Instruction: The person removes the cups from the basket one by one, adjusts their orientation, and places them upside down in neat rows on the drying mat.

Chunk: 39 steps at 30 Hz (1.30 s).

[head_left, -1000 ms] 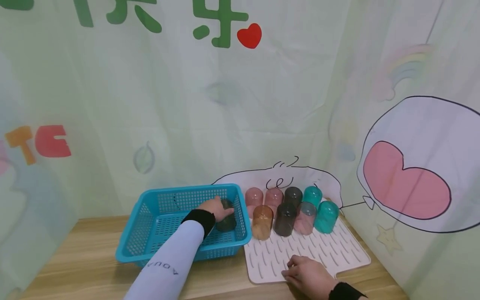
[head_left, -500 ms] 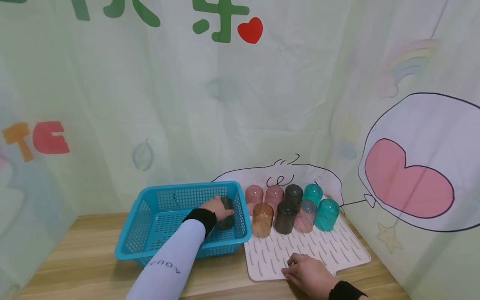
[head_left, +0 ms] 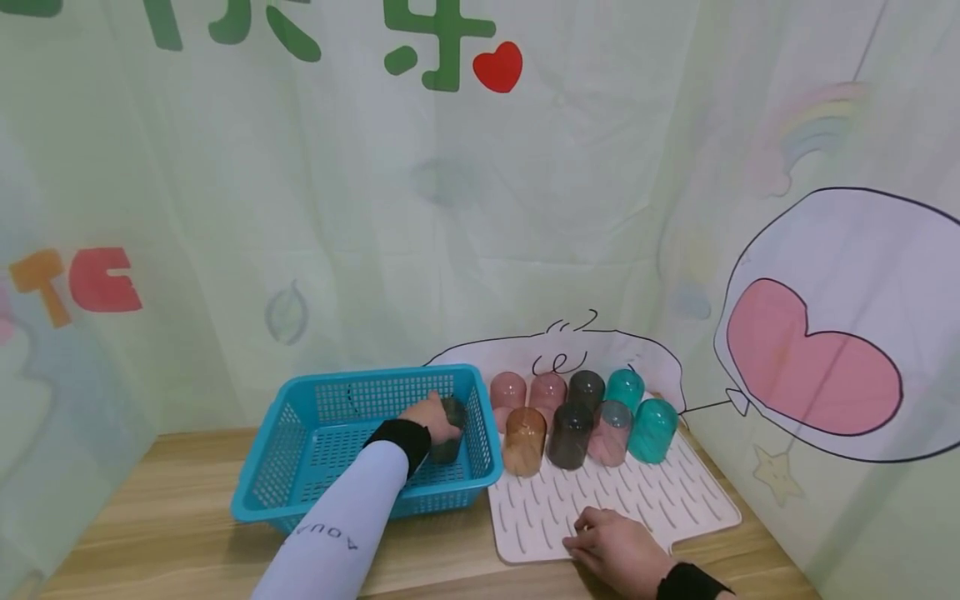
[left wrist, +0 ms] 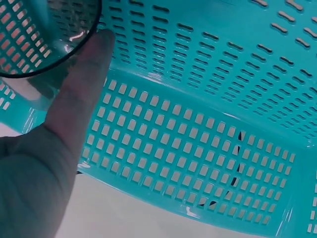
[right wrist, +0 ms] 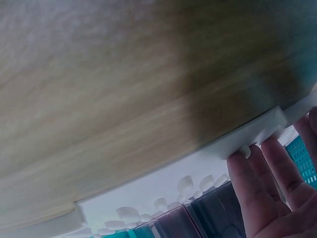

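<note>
My left hand (head_left: 429, 417) reaches into the right end of a blue plastic basket (head_left: 300, 392) and grips a dark grey see-through cup (head_left: 447, 451). In the left wrist view, a finger (left wrist: 79, 89) lies along the cup's dark rim (left wrist: 47, 71); the other fingers are mostly hidden. My right hand (head_left: 618, 550) rests at the near edge of a white ridged drying mat (head_left: 540, 517), its fingers loosely bent. In the right wrist view, the fingertips touch the mat's raised edge (right wrist: 198, 163) and hold no cup.
Upside-down cups stand in two rows on the mat's back half: pink (head_left: 507, 388), amber (head_left: 524, 446), dark grey (head_left: 571, 437) and teal (head_left: 653, 432). Basket and mat sit side by side on a wooden table (head_left: 180, 500). A printed curtain (head_left: 337, 233) hangs behind.
The dark grey cup and my left fingers have shifted slightly left inside the basket. My right hand has stayed in place on the mat.
</note>
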Tool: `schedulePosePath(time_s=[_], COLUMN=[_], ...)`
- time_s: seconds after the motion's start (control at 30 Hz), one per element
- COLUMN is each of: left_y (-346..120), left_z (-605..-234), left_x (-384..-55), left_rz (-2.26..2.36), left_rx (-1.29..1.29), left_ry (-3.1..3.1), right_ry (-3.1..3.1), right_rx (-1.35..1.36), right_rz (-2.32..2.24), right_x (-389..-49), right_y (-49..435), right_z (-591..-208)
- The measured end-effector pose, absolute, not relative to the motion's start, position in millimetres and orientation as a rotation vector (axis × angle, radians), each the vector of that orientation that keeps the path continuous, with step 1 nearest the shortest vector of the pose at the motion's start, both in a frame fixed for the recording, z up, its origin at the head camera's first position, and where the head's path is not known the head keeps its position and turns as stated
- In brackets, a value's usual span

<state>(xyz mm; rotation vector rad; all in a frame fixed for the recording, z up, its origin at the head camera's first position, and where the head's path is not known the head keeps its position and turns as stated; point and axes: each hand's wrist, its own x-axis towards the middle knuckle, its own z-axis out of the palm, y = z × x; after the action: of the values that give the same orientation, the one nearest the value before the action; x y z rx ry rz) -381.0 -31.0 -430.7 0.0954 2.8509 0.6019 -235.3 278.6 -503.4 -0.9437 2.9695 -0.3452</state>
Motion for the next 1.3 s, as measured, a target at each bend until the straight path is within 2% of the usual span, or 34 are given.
schedulePosePath(time_s=[0.93,1.3], left_y=[-69,-78], left_z=[-387,-374], left_x=[-351,-321], left_rz=[1.033,1.248], left_rx=[0.255,0.311], left_ry=[2.957,2.923], right_ry=[2.986,2.942], right_rx=[-0.961,-0.950], right_rz=[-0.307,-0.355], right_x=[-234,-233], right_y=[277,276], right_z=[-496,-500])
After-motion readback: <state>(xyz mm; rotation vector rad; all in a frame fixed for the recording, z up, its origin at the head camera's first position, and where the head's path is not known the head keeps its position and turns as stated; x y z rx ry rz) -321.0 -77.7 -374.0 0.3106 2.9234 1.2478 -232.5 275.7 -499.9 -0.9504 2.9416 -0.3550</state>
